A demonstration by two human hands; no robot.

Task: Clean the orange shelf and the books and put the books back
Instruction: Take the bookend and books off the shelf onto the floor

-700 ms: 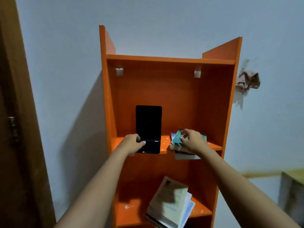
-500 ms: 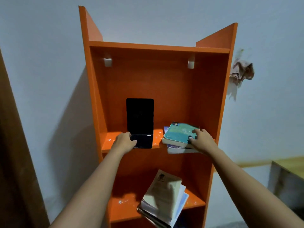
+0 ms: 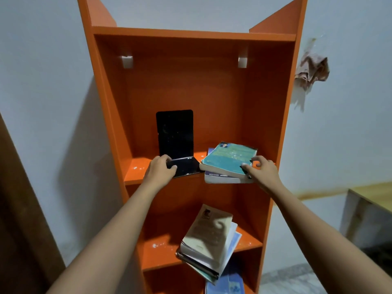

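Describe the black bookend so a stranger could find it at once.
Find the tall orange shelf against the wall. Inside its top compartment, left of two stacked books, stands the bookend. It alone is black, upright and L-shaped.

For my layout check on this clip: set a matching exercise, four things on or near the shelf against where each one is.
Things:
1 black bookend
2 teal book
3 beige book
4 cloth

Places:
A hanging on the wall, right of the orange shelf
B atop a pile on the board below the hands
C standing upright, its base gripped by the left hand
D lying on a white book, pinched by the right hand

Pairs: 1-C, 2-D, 3-B, 4-A
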